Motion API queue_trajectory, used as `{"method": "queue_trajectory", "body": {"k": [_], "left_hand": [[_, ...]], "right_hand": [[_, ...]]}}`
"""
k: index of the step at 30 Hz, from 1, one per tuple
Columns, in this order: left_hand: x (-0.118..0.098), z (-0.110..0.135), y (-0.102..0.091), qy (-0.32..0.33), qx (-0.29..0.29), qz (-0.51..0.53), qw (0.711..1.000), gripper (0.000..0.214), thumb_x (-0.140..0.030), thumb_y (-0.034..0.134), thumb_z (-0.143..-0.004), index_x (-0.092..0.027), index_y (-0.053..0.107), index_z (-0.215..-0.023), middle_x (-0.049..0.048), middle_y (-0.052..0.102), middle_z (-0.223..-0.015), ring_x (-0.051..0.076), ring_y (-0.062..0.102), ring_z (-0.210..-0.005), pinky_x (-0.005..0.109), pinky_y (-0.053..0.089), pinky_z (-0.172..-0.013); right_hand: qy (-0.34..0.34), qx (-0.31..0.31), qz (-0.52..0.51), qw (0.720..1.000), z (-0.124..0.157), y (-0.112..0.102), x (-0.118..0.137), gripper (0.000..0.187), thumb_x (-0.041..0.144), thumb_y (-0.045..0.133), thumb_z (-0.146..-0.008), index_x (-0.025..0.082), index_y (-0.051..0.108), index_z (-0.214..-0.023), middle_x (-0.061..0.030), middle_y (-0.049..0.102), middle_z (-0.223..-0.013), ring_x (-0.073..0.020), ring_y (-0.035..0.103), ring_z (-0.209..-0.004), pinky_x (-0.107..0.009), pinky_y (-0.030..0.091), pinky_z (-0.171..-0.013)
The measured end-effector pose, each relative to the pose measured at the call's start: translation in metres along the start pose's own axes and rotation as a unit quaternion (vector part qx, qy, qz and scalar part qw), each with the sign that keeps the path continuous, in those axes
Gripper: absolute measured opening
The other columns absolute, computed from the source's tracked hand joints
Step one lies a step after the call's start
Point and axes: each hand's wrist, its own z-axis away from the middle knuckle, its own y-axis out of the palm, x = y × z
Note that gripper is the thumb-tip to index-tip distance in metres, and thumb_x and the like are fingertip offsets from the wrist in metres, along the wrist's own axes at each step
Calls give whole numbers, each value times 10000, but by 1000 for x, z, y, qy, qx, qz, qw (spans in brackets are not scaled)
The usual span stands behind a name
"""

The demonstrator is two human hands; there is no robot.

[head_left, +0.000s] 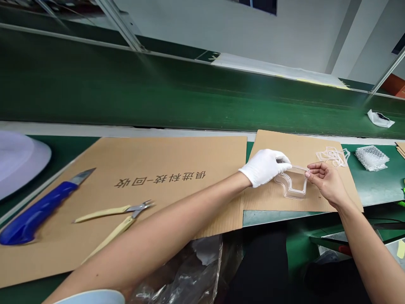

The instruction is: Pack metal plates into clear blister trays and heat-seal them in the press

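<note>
My left hand (265,166), in a white glove, grips one side of a clear plastic part (292,185) just above a small cardboard sheet (316,198). My bare right hand (325,179) pinches the part's other edge with curled fingers. A small pile of similar clear plastic pieces (333,155) lies on the cardboard behind my right hand.
A large cardboard sheet (177,160) with printed characters carries yellow-handled cutters (117,219) and a blue-handled knife (34,213). A green conveyor belt (158,97) runs behind. Bubble wrap (371,158) lies at the right, a white round object (19,160) at the left, a plastic bag (193,274) below the table edge.
</note>
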Motion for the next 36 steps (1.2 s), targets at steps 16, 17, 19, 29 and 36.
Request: {"method": "queue_trajectory", "body": {"k": [16,17,19,29,36], "left_hand": [[2,2,2,-29,9,6,1000,258,-419,680,-867,-224,838,-927,7,826,-875,212,741,-793,305,523,-709],[3,2,2,-27,9,6,1000,254,-416,680,-866,-224,837,-923,5,826,-875,212,742,-798,304,522,-713],[4,2,2,-21,10,7,1000,248,-413,680,-866,-225,835,-916,3,827,-886,212,744,-817,303,522,-731],[5,1,3,-28,14,13,999,230,-406,685,-869,-228,825,-910,-12,824,-898,208,744,-837,311,510,-756],[3,2,2,-35,16,13,999,202,-385,691,-862,-232,820,-890,-16,826,-884,213,752,-837,313,516,-760]], "right_hand": [[6,-12,17,1000,1,7,-5,535,577,884,-759,227,691,-1114,-94,740,-1115,-240,707,-921,-430,596,-870],[7,-14,20,1000,6,7,-3,554,578,878,-767,231,677,-1149,-105,725,-1206,-239,707,-939,-428,601,-864],[18,-9,28,999,17,7,1,608,576,875,-777,246,638,-1230,-118,682,-1331,-238,704,-972,-421,610,-851],[111,33,-79,990,34,6,-7,712,461,978,-649,225,633,-1226,-128,644,-1363,-190,692,-957,-408,589,-948],[133,25,-101,986,35,5,-7,598,359,935,-687,220,652,-1195,-125,657,-1322,-230,693,-1034,-403,602,-889]]}}
